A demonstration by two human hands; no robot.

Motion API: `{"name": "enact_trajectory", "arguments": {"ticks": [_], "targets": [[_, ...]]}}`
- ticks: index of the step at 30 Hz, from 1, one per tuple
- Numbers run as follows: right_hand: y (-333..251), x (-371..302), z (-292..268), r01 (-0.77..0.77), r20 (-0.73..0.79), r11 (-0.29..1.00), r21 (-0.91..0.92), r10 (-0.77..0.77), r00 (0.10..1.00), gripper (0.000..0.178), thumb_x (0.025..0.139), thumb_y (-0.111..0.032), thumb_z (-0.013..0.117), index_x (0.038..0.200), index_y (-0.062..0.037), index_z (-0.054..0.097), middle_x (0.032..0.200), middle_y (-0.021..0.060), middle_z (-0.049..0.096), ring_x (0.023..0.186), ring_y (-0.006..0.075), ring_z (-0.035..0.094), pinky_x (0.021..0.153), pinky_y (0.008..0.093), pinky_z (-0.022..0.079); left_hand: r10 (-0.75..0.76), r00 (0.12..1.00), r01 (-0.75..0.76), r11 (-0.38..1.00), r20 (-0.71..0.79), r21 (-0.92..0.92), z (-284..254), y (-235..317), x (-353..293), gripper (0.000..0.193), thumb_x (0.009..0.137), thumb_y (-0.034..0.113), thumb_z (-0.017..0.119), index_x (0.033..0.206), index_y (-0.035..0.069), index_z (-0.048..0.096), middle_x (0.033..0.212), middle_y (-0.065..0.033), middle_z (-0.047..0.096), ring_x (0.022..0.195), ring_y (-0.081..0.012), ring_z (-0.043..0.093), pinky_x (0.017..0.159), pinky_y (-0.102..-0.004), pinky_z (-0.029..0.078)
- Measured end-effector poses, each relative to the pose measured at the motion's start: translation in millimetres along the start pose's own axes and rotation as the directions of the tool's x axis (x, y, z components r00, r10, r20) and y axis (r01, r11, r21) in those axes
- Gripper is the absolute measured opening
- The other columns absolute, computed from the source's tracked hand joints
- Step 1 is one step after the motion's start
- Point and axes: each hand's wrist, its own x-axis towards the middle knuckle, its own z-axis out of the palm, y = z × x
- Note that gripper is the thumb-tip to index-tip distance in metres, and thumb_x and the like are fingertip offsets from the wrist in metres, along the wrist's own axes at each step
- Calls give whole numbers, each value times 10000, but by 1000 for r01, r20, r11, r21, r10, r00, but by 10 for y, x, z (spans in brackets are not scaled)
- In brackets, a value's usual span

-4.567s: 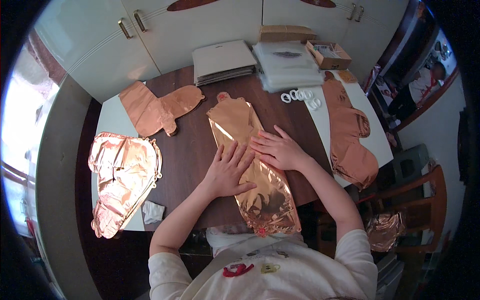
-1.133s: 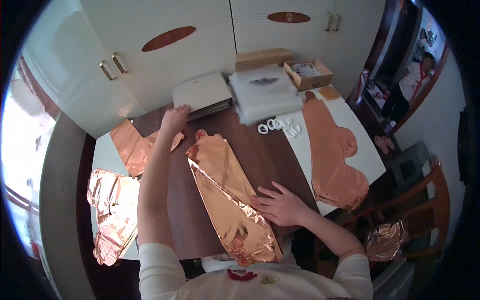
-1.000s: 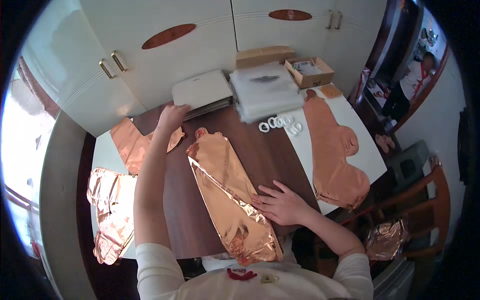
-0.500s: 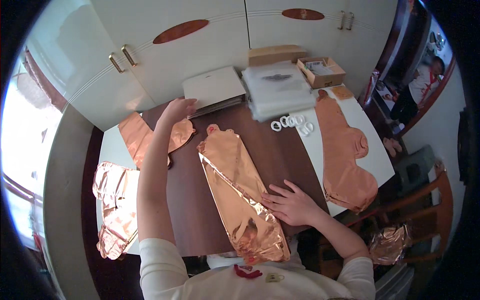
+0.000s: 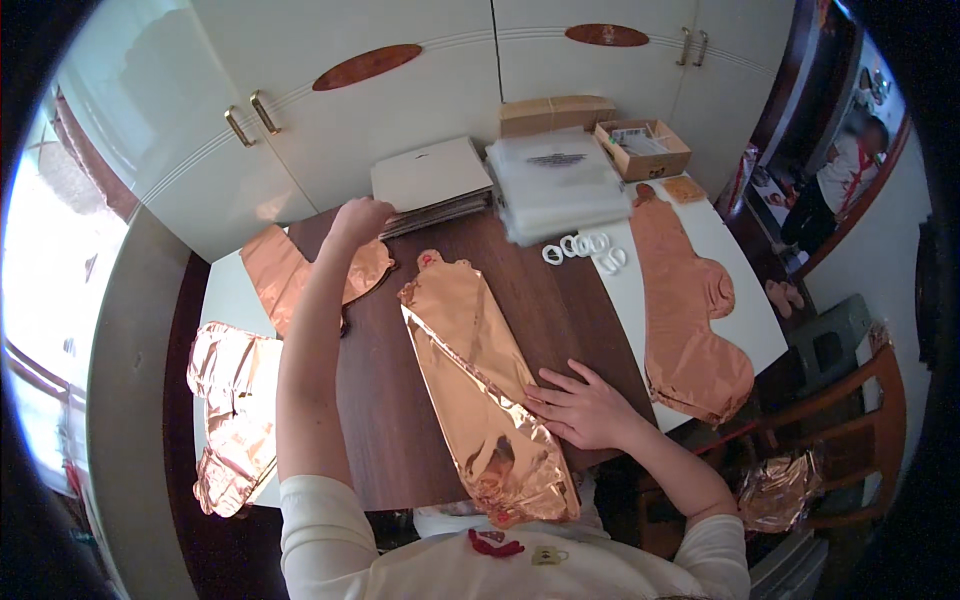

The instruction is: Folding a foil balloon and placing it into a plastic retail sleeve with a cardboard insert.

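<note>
My left hand (image 5: 361, 220) reaches to the far side of the table. Its fingers are closed together at the near left corner of a stack of light grey cardboard sheets (image 5: 432, 172), seemingly pinching a sheet; the fingertips are partly hidden. Before me lies a long, flat rose-gold foil balloon (image 5: 470, 350), folded, with a shiny diagonal fold and a small tab at its far end. My right hand (image 5: 583, 405) rests open on the balloon's right edge, fingers spread and holding nothing.
Flat foil balloons lie at right (image 5: 690, 320), far left (image 5: 275, 275) and near left (image 5: 235, 410). Clear plastic bags (image 5: 555, 185), a small cardboard box (image 5: 643, 150) and several white rings (image 5: 590, 244) stand toward the back. A chair (image 5: 885, 410) is at right; a person (image 5: 850, 175) is beyond the doorway.
My left hand has shifted slightly, its fingers drawn closer together at the cardboard stack's corner. My right hand and the folded balloon stay in place.
</note>
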Motion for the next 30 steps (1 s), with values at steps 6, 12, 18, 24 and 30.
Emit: {"name": "enact_trajectory", "arguments": {"ticks": [6,12,18,24,30], "targets": [[5,2,33,21,17,1000,-12,-21,1000,396,905,-331,483,1272,-192,537,1357,-27,477,1286,207,391,1077,494,240,167,878,-10,944,-449,331,-154,301,-277,61,786,147,565,764,94,544,709,-84,596,659,-252,617,582,-384,512],[22,-4,37,1,25,1000,-29,-1,1000,394,912,-338,469,1272,-196,541,1345,-26,489,1284,208,393,1085,495,225,262,726,-154,963,-636,221,-354,944,-1062,134,759,98,609,862,66,529,688,-55,563,588,-220,592,497,-350,475],[21,-3,54,14,-4,999,-43,-14,1000,395,906,-340,474,1270,-199,538,1322,-15,509,1273,221,405,1080,503,235,415,752,-294,906,-512,303,-165,1494,-2110,217,696,98,614,900,32,588,1031,-105,645,575,-141,572,474,-274,448],[15,-11,56,15,-27,1000,-13,-16,1000,398,905,-329,483,1279,-199,529,1321,-4,510,1244,235,437,1066,494,262,379,834,-334,925,-402,181,124,1805,-2667,200,694,92,616,884,37,588,1040,-97,645,551,-113,547,481,-257,441],[16,-77,5,58,-256,968,243,6,967,308,832,-166,609,1132,-97,630,1173,49,611,1083,264,561,996,391,381,319,866,-310,947,-385,88,226,1835,-2759,202,697,92,596,889,36,579,1090,-62,634,602,-127,565,516,-268,473]]}}
